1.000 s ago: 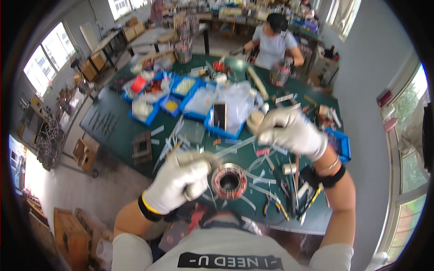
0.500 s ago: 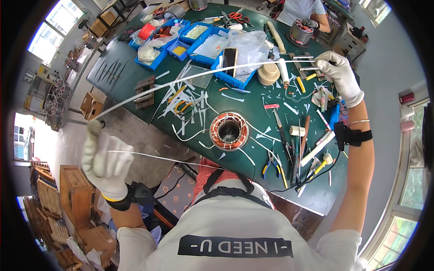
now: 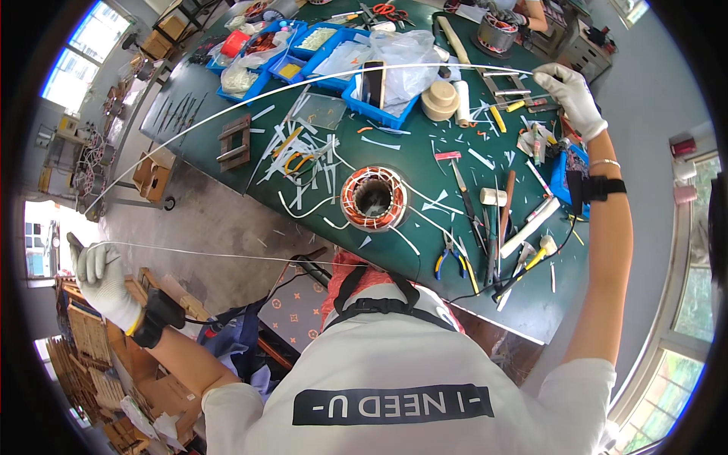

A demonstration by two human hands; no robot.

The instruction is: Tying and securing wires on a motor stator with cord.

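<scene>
My right hand (image 3: 567, 97), in a white glove, pinches one end of a long, thin white sleeve (image 3: 303, 86) at the far right of the table. The sleeve arcs left across the view, its other end hanging just above my left hand (image 3: 102, 280). That hand, also gloved, is out beyond the table's left side with fingers curled round a thin white cord (image 3: 227, 252). The cord runs back toward my waist. Between my arms, near the table's front edge, stands a ring-shaped motor stator (image 3: 373, 199) with orange windings, white lacing and several white-sleeved leads (image 3: 311, 206).
Blue bins (image 3: 387, 114) with a phone (image 3: 372, 83) stand at the back. White strips (image 3: 303, 163) litter the table. Pliers (image 3: 449, 258), a mallet (image 3: 493, 198) and other tools lie right of the stator. A co-worker's hand (image 3: 519, 18) is at another stator (image 3: 497, 36).
My left hand has moved outward, left and down, away from the sleeve's end. The sleeve now arcs higher and reaches farther left. My right hand has risen slightly, keeping its pinch.
</scene>
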